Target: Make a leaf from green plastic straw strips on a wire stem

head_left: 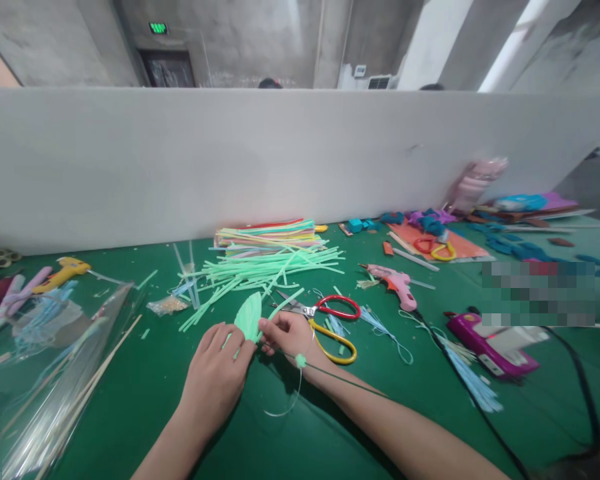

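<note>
My left hand (220,360) is closed around the lower part of a light-green leaf shape (249,315), which stands up above the fingers. Thumb and fingers of my right hand (286,332) pinch together at the leaf's lower right edge, and a light-green pipe cleaner (290,303) sticks out from that pinch. A thin dark stem (350,381) with a small green tuft (301,361) and a curled clear strand crosses my right wrist. Scissors with red and yellow handles (336,307) lie partly open just beyond my right hand. The fingertips of my left hand are partly hidden.
Loose green pipe cleaners (275,267) lie ahead, before a multicoloured bundle (270,235). Pink (393,279) and purple (495,347) glue guns with cables are on the right; a yellow one (63,273) is left. Clear wrapping (65,393) covers the left side. A white partition (180,167) stands behind.
</note>
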Available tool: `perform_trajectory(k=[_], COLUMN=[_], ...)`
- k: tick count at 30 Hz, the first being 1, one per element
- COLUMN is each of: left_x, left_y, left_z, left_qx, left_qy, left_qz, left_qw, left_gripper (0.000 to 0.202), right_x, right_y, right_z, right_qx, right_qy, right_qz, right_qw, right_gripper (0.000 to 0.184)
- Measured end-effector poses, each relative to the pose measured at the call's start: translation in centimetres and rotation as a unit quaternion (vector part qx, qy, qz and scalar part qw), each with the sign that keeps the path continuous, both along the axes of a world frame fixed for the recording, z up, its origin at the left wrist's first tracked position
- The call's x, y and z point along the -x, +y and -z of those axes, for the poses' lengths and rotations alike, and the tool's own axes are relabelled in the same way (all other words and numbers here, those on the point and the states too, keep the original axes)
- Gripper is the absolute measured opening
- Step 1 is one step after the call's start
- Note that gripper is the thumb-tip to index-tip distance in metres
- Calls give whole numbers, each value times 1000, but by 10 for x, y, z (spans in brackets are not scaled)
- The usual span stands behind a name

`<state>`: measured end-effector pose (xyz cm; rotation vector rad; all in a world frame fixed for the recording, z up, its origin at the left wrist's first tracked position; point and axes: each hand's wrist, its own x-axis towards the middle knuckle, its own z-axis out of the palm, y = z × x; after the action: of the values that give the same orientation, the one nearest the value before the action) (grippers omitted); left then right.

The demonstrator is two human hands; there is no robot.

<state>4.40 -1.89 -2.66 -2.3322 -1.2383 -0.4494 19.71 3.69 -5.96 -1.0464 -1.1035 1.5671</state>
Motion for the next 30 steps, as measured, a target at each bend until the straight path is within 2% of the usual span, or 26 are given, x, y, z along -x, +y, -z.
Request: perform_trajectory(k=[4, 7, 9, 11, 12, 14, 15, 17, 19, 21, 23, 26, 30], left_x=[2, 3, 6, 12, 17, 29, 35, 45, 50, 50, 46, 43, 47], left_y=[1, 2, 4, 6, 8, 9, 8, 5, -3, -12, -21, -29, -27], left_z=[2, 1, -1, -1, 1, 6, 10, 17, 22, 21, 16, 5, 0], left_qx=[23, 74, 132, 188, 207, 229, 243, 268, 262, 252, 259, 280, 278], left_qy=[-60, -158, -205, -213, -207, -201, -186, -139, -101, -73, -55, -57, -106], left_qz=[-5, -31, -42, -31, -27, -37, -40, -34, -22, -2, 26, 56, 52], left_qw=[998, 984, 969, 958, 956, 952, 951, 953, 959, 965, 964, 957, 953], left_gripper=[11, 44, 59, 66, 69, 72, 74, 73, 70, 68, 64, 55, 44], right_x=[-2, -6, -11, -20, -26, -39, -46, -57, -61, -57, -46, -26, -10], right_y=[5, 3, -1, -4, -3, 4, 10, 28, 51, 76, 100, 129, 156], right_z=[-1, -4, -9, -17, -22, -35, -43, -60, -74, -81, -78, -65, -58], right_qx=[-15, -31, -88, -195, -256, -350, -372, -367, -365, -384, -412, -416, -412], right_qy=[-15, -16, -33, -110, -176, -344, -429, -583, -627, -644, -664, -683, -693], right_qz=[-19, -83, -160, -230, -249, -253, -246, -205, -150, -112, -116, -136, -129], right_qw=[1000, 996, 983, 947, 917, 834, 785, 695, 672, 652, 613, 585, 577], right_gripper=[51, 47, 36, 23, 23, 33, 36, 34, 31, 38, 49, 62, 47])
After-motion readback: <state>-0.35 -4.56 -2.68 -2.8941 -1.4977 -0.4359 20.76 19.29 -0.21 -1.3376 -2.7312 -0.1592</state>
